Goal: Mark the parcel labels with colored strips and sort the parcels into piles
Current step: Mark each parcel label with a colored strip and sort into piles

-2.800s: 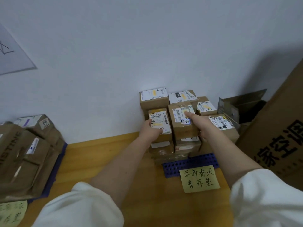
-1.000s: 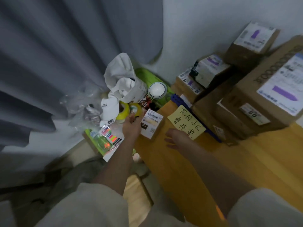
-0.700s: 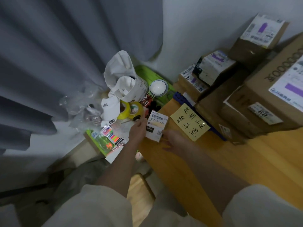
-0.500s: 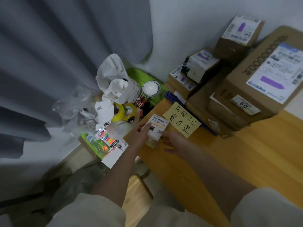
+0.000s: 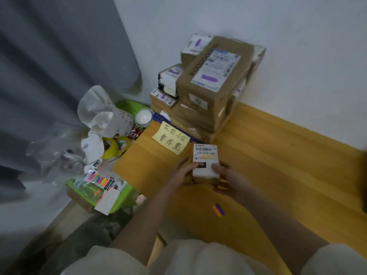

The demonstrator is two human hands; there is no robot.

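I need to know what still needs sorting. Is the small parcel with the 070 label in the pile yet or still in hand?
In hand: both the left hand and right hand grip the small parcel, short of the parcel pile.

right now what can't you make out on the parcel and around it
- Parcel label: small print, blurred in the head view; left hand thumb covers part of the black code.
- Parcel's sides and base: hidden by both hands; right hand.
- Strips: blurred, count unclear.
- Pile: lower boxes hidden by upper ones.
- Dark thing: cut by the right edge.
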